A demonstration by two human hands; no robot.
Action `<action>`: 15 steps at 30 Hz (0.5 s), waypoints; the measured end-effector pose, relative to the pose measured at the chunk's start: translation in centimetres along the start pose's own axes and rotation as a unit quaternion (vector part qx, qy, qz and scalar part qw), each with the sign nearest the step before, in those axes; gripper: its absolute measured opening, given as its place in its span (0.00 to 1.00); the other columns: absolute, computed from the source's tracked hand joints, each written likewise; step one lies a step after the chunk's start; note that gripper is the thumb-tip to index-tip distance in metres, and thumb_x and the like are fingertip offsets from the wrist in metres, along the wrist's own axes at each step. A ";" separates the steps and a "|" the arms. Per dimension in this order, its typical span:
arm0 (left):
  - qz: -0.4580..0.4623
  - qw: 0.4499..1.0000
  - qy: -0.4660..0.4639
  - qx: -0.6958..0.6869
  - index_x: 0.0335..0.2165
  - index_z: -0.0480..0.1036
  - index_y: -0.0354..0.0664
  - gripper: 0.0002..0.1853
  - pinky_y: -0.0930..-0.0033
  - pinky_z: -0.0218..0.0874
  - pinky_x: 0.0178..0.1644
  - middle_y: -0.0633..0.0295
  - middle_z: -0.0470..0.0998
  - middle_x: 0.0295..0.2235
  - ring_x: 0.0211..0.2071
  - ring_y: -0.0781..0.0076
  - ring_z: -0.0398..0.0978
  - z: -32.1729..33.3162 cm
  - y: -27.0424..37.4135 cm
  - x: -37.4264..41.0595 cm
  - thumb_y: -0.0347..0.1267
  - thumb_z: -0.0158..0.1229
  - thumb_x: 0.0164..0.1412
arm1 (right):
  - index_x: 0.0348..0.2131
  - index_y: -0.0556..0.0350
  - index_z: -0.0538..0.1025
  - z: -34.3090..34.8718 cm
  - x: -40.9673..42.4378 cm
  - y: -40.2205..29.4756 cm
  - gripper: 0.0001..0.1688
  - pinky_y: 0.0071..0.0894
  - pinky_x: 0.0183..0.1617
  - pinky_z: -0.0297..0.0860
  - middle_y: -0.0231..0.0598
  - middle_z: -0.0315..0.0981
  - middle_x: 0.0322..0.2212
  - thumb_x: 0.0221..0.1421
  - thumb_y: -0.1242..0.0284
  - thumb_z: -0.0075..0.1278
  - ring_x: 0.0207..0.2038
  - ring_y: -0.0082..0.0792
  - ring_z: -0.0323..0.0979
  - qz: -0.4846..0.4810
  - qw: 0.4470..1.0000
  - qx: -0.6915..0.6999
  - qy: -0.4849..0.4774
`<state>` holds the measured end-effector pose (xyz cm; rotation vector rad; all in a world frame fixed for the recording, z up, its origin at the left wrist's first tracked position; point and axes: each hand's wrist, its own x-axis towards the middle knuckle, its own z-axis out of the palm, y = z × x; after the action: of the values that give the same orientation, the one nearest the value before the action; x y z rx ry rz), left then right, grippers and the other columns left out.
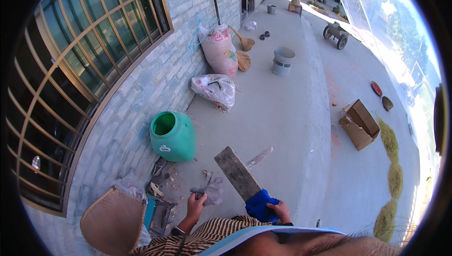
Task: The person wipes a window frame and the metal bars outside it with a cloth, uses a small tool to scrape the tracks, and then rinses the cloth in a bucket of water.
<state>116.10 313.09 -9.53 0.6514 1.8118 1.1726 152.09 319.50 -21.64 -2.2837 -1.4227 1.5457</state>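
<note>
My left hand (195, 207) grips a grey cloth (213, 191) together with a dark, narrow object (197, 190) whose kind I cannot tell. To its right, my right hand (280, 211) holds a bundled blue cloth (262, 206), which wraps the near end of a worn wooden board (238, 173). The board slants away to the upper left. A pale, rough stick (259, 158) shows beside the board's far half; whether it is joined to the board I cannot tell. Wood chips and scraps (174, 180) lie on the concrete left of the grey cloth.
A green plastic barrel (185, 136) stands by the stone wall. A woven basket (113, 220) is at lower left. Farther off are a plastic bag (213, 88), a full woven sack (220, 53), brooms (243, 42) and a grey bucket (282, 63). A cardboard box (360, 123) and handcart (335, 33) stand at right.
</note>
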 end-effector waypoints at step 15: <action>-0.038 0.926 0.356 -0.117 0.25 0.68 0.40 0.09 0.74 0.48 0.19 0.71 0.65 0.17 0.17 0.84 0.59 10.8 2.4 0.1 0.33 0.58 0.55 | 0.39 0.56 0.76 -0.6 22.7 -20.7 0.43 0.46 0.53 0.57 0.47 0.74 0.40 0.33 0.39 0.56 0.46 0.44 0.70 -0.333 0.815 -0.418 -0.223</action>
<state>125.37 319.10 -9.42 -0.0104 2.1957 1.6796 140.91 347.47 -27.54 -1.2715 -3.0760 1.3772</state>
